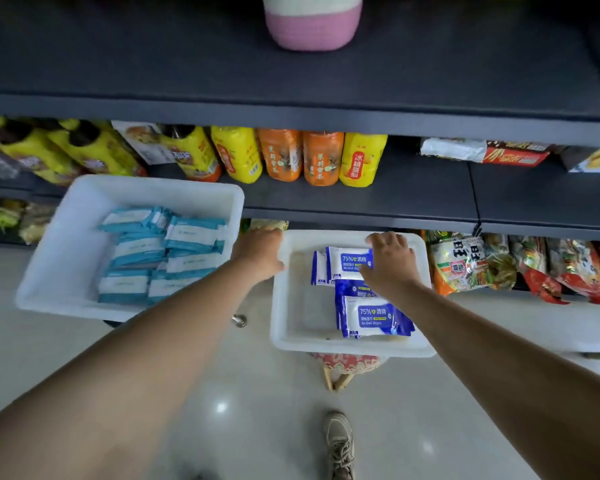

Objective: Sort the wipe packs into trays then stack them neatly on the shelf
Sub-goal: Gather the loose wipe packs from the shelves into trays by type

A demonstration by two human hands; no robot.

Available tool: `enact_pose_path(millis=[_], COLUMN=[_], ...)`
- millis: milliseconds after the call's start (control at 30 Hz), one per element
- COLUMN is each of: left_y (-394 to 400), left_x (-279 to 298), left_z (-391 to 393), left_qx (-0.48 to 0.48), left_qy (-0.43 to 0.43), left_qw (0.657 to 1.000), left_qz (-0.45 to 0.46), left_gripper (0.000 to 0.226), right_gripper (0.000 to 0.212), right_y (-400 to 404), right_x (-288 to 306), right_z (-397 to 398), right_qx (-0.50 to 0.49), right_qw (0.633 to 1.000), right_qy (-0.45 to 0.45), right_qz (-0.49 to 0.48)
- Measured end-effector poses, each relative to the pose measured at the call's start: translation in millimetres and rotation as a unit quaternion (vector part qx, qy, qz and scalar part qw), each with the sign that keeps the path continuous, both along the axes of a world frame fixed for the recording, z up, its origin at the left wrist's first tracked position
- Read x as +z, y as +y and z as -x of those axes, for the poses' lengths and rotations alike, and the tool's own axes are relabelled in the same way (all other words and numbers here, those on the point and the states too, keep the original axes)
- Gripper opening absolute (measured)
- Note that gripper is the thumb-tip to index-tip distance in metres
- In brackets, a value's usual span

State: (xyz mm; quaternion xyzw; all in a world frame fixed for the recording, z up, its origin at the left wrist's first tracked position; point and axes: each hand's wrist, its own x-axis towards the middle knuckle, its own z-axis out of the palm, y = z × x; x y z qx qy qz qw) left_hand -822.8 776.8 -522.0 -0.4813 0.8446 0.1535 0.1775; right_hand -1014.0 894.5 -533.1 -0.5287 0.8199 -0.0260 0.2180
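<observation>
Blue alcohol wipe packs [368, 296] are lying in the white tray [291, 327]; left hand [260, 254] is gripping its rim, right hand [390, 259], fingers spread, is resting on a pack.

Both forearms were bare, no sleeves, no watch or rings visible on left hand [259, 252] or right hand [390, 261]. One foot showed: beige lace-up sneaker [340, 445], laces same colour approx.
</observation>
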Motion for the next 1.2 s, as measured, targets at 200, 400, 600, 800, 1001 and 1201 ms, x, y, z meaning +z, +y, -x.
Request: enact_pose_path(millis=[200, 400, 600, 800, 1001, 1201], left_y=[-26, -60, -79, -111, -183, -277], left_x=[120, 251, 374, 458, 492, 499], left_z=[-85, -193, -294, -367, -400, -393], left_qx=[-0.014, -0.031, -0.01, 0.02, 0.077, 0.117], left_qy=[0.007, 0.033, 0.062, 0.096, 0.153, 0.169], left_qw=[0.997, 0.984, 0.975, 0.96, 0.947, 0.945], left_qz=[0.08, 0.171, 0.214, 0.263, 0.271, 0.253], left_gripper=[0.05, 0.046, 0.049, 0.04, 0.041, 0.049], right_gripper=[0.054, 0.052, 0.052, 0.054, 0.055, 0.059], right_y=[-40, -83, -108, -150, -222, -320], right_x=[125, 261, 375, 465, 502, 505], right_z=[-79, -183, -277, -330, -350, -348], right_qx=[0.037, 0.076, 0.104, 0.12, 0.131, 0.161], right_qw=[0.995, 0.983, 0.96, 0.944, 0.931, 0.937], right_qy=[-0.069, -0.023, 0.038, 0.068, 0.091, 0.09], right_qz=[0.062, 0.166, 0.257, 0.299, 0.327, 0.296])
